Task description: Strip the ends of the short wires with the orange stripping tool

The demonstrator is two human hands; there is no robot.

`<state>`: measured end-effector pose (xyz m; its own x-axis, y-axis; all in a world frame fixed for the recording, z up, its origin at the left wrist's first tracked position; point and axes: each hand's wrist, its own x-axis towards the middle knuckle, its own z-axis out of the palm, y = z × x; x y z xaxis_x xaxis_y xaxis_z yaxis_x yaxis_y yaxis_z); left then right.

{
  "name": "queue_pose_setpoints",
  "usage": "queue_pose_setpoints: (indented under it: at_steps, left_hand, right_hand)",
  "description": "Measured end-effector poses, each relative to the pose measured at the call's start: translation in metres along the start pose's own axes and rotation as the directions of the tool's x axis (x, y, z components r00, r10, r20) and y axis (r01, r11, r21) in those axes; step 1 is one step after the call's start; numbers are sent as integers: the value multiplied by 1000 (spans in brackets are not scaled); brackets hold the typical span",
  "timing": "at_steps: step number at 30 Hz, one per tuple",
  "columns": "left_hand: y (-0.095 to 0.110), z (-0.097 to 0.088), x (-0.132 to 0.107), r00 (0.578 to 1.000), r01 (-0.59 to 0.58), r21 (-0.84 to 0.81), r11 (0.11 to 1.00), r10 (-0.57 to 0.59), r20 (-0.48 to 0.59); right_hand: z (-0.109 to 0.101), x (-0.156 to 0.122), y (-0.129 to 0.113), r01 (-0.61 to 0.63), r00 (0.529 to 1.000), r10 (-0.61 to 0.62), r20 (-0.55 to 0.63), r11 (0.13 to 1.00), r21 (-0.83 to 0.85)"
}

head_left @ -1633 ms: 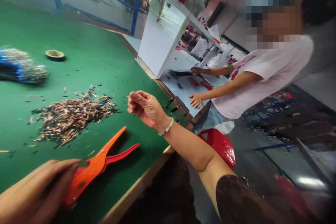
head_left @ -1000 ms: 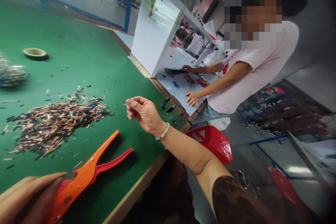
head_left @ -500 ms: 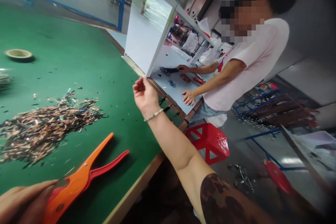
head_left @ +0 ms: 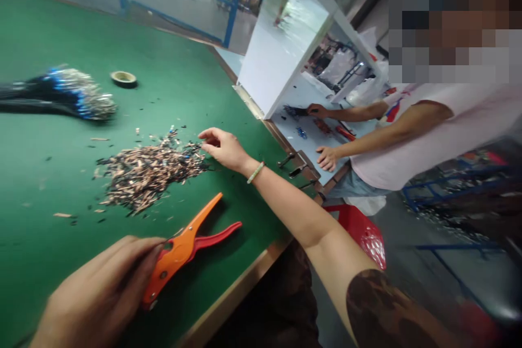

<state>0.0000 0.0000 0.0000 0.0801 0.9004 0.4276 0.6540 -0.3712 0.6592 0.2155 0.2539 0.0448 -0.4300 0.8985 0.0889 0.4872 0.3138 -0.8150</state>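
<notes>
Orange and red showed beside the left hand (head_left: 101, 283), whose fingers were pressed in on the near end of the tool (head_left: 179, 254). I was watching from far off, and I could not tell if they pinched something thin as well. The tool's other end was spread apart and pointed away from me, over the green table (head_left: 36, 185). I had the right hand (head_left: 230, 148) by the right end of the heap (head_left: 144, 174), thumb and finger apart, with nothing I could see between them. I could not tell if it touched the bits.

The heap was big, all brown and black bits, so I guessed that a lot of work was done. Past it lay the bundle (head_left: 61, 99), black with blue and silver ends, out of both hands. Its tips were too small to read, so I could not say how many were done or left. The tool in hand made me think the work was not over. The tape (head_left: 123, 85) lay near the bundle. Farther off, another person (head_left: 408, 136) had hands at a pale table (head_left: 304, 155).
</notes>
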Motion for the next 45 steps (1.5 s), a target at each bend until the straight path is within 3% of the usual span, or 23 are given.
queue_pose_setpoints:
  at_steps: [4,8,11,14,20,24,27,32,41,45]
  left_hand:
    - [14,-5,15,996,-84,-38,996,85,16]
    - [30,-10,30,987,-145,-33,989,141,-82]
    - [33,-11,31,984,-162,-25,986,160,-82]
    - [31,-10,27,987,-153,-18,988,151,-59]
    - [29,-8,24,988,-145,-48,988,143,-53]
    - [29,-8,24,991,-125,-57,990,122,-46]
    - [28,-8,23,992,-122,-66,990,119,-42]
    - [28,-9,26,993,-112,-68,991,108,-57]
    - [31,-11,29,991,-125,-57,991,121,-65]
    - [29,-9,27,995,-90,-78,993,87,-50]
  right_hand:
    - [-3,19,-9,149,971,-71,228,927,-344]
    - [10,49,-21,235,965,-131,226,811,-536]
    - [24,73,-29,310,947,-171,273,711,-631]
    - [34,90,-34,341,930,-125,345,641,-688]
    - [31,84,-40,358,921,-94,378,586,-727]
    - [21,59,-38,314,944,-130,302,630,-711]
    - [12,39,-34,267,957,-127,260,737,-621]
    - [6,13,-27,228,948,-107,300,887,-402]
    - [17,5,-34,324,912,-121,392,798,-508]
    - [5,1,-35,258,952,-124,280,816,-517]
